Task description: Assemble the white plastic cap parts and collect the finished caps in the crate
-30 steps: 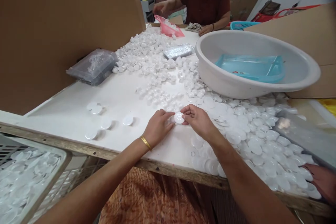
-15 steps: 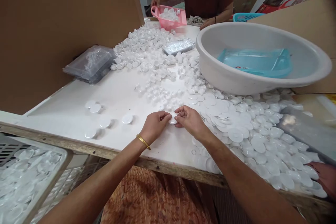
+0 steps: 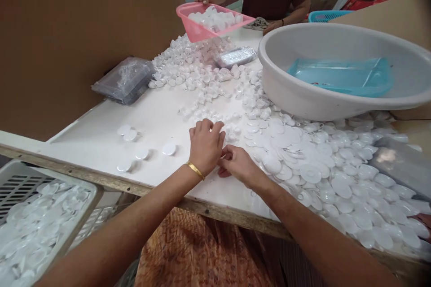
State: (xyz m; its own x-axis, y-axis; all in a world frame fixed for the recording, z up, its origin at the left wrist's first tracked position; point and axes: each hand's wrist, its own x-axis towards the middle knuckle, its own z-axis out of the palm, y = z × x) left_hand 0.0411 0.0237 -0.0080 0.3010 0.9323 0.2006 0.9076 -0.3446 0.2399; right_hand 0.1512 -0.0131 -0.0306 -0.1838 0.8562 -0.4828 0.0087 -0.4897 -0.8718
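Note:
My left hand (image 3: 206, 145) rests on the white table (image 3: 151, 116), fingers curled together, fingertips at the edge of a scatter of small white caps (image 3: 202, 112). What is under them is hidden. My right hand (image 3: 237, 163) lies just behind and right of it, fingers pinched in under the left palm, their contents hidden. A gold bangle (image 3: 195, 170) sits on my left wrist. A broad pile of flat white discs (image 3: 319, 166) spreads to the right of both hands.
A big white basin (image 3: 303, 98) holding a blue tray (image 3: 340, 76) stands at the right. Across the table a person lifts a pink scoop (image 3: 195, 29) full of caps. Plastic bags (image 3: 124, 80), a few loose discs (image 3: 168, 149), a cardboard wall (image 3: 84, 31) and a grey crate (image 3: 67, 197) lie to the left.
My left hand has slid forward onto the small caps and now covers my right fingers; the white disc both hands pinched is out of sight. The person opposite has raised the pink scoop.

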